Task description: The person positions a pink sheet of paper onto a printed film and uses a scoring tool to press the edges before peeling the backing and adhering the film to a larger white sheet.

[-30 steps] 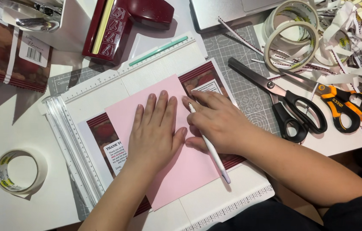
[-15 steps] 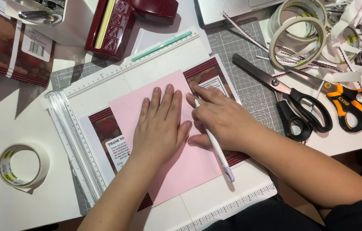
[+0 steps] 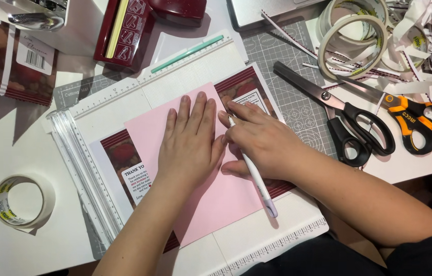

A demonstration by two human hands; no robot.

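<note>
My left hand (image 3: 191, 145) lies flat, fingers together, on a pink sheet of paper (image 3: 211, 204). The pink sheet covers a dark red printed card (image 3: 124, 163) on a white scoring board (image 3: 98, 122). My right hand (image 3: 259, 140) grips a white pen-like scoring tool (image 3: 259, 186). Its tip touches the pink sheet near the sheet's upper right edge, just beside my left hand's fingers.
Black scissors (image 3: 343, 120) and orange-handled scissors (image 3: 412, 115) lie on a grey cutting mat (image 3: 297, 107) at the right. Tape rolls (image 3: 351, 38) and paper strips sit at the top right, another tape roll (image 3: 21, 202) at the left, a dark red punch (image 3: 144, 23) at the top.
Both hands have stayed on the pink sheet. The tool's tip has crept slightly up along the sheet; the view has shifted a little.
</note>
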